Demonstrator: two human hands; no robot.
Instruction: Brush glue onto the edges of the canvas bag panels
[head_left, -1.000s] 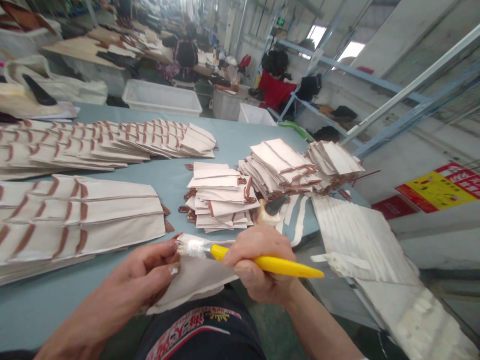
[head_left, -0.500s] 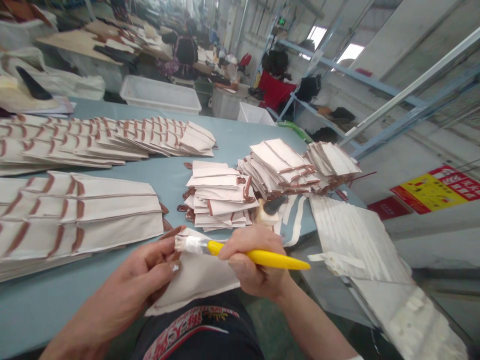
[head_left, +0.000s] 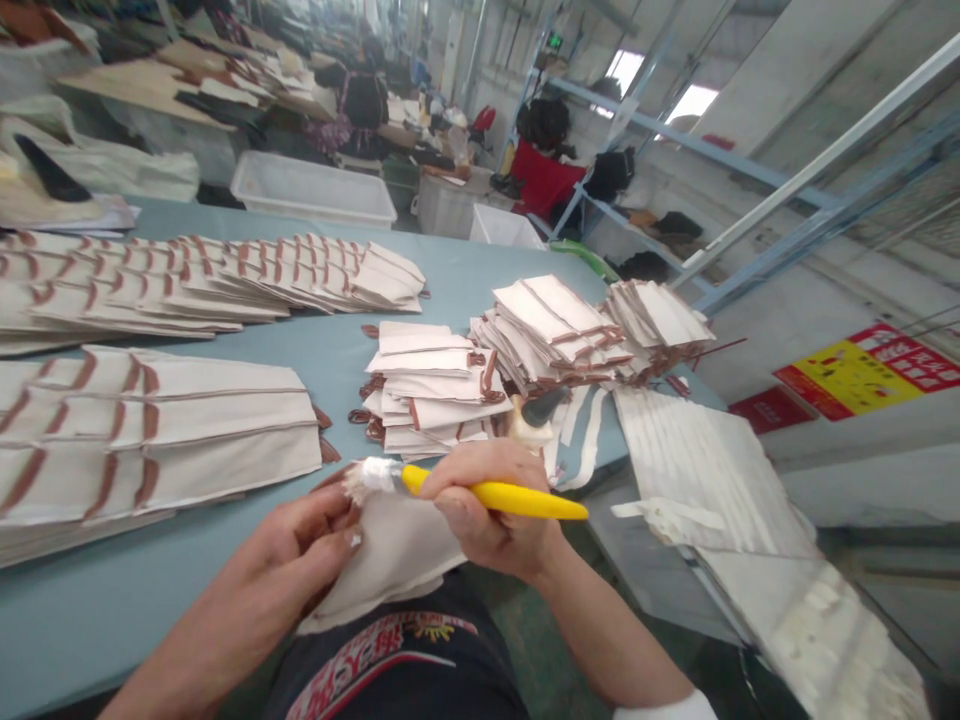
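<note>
My right hand (head_left: 495, 508) is closed round a yellow-handled brush (head_left: 532, 499). Its pale bristles, whitish near the ferrule, touch the upper left corner of a cream fabric piece (head_left: 397, 550). That corner is pinched by my left hand (head_left: 300, 550), thumb in front and fingers behind. A white smear shows on the left thumb. The piece hangs over the table's near edge, against my dark apron (head_left: 397, 660). Just beyond it, a stack of cream pieces with brown edging (head_left: 435, 390) lies on the blue-grey table (head_left: 322, 335).
Overlapping rows of brown-trimmed pieces (head_left: 225, 420) cover the left of the table. More stacks (head_left: 555, 325) stand at the back right, near a pot with a dark spout (head_left: 536, 415). A board with white strips (head_left: 720, 470) slopes down at the right. White bins (head_left: 315, 190) are behind the table.
My right hand and the brush have shifted slightly left and up, and the bristles now press splayed on the corner. My left hand still pinches the piece.
</note>
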